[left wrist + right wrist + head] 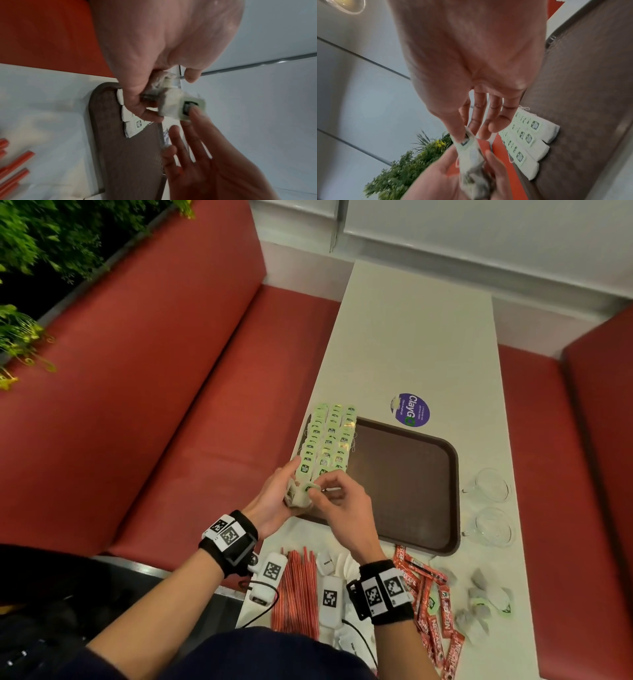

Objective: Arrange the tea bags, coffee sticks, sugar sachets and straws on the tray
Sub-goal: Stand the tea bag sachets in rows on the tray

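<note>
Softly, both hands [274, 494] [342, 501] pinch crumpled papery tea bags [301, 494].

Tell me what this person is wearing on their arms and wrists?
Both forearms are bare, and no gloves cover the left hand or right hand. Each wrist carries a black wristband bearing white blocks printed with black square-patterned markers. A small white camera unit with its own marker sits by each band, and thin black cables trail from them. Dark clothing shows nearest the camera.
</note>
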`<act>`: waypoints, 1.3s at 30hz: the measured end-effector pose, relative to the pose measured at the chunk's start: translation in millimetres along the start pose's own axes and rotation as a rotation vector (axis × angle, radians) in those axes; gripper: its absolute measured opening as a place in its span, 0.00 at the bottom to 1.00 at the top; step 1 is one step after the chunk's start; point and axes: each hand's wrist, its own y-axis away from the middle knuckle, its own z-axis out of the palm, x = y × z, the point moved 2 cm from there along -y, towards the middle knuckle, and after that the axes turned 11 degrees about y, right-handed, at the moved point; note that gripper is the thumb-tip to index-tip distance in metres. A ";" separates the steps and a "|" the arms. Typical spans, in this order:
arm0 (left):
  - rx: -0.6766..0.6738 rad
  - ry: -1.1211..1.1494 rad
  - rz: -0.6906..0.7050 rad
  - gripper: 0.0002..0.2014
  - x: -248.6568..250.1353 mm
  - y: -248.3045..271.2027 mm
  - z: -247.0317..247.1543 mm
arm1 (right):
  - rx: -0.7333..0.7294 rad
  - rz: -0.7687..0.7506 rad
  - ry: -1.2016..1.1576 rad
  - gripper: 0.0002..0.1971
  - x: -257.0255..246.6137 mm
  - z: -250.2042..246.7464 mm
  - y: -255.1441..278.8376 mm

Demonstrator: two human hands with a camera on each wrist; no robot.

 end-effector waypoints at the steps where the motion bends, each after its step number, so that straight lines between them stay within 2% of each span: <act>1: 0.041 0.013 0.015 0.37 0.8 -0.5 -4.0 | 0.018 0.007 0.002 0.05 1.5 -4.8 -1.7; 2: 0.090 0.044 0.032 0.39 2.3 1.4 -5.5 | 0.043 0.014 0.013 0.05 3.9 -9.4 -4.1; 3: 0.132 0.069 0.047 0.35 2.6 -0.9 -10.0 | 0.075 0.024 0.033 0.05 6.6 -13.4 -7.1; 5: 0.191 0.065 0.050 0.21 1.0 -6.7 -19.4 | 0.141 0.040 0.114 0.06 14.1 -19.2 -16.6; 6: 0.209 0.049 0.047 0.18 0.4 -8.6 -23.3 | 0.157 0.039 0.170 0.07 19.7 -20.4 -22.8; 8: 0.223 0.034 0.048 0.18 0.9 -11.0 -28.6 | 0.138 0.038 0.287 0.08 32.0 -20.1 -36.8; 15: 0.216 -0.014 0.088 0.20 7.8 -11.6 -36.2 | -0.246 0.117 0.615 0.06 61.3 5.3 -76.3; 18: 0.211 -0.007 0.084 0.18 9.9 -11.7 -39.0 | -0.309 0.125 0.727 0.09 62.5 14.3 -86.8; 24: 0.209 -0.022 0.095 0.15 12.5 -7.0 -38.9 | -0.153 0.079 0.821 0.10 69.8 24.2 -93.3; 29: 0.211 -0.037 0.106 0.16 12.6 -4.1 -37.7 | -0.085 0.053 0.889 0.12 71.6 27.0 -93.5; 35: 0.194 -0.047 0.108 0.16 11.7 -4.1 -37.8 | 0.107 -0.026 0.881 0.13 69.0 31.2 -76.1; 39: 0.195 -0.041 0.106 0.15 8.2 -4.7 -39.3 | 0.110 -0.072 0.945 0.12 76.9 42.2 -55.9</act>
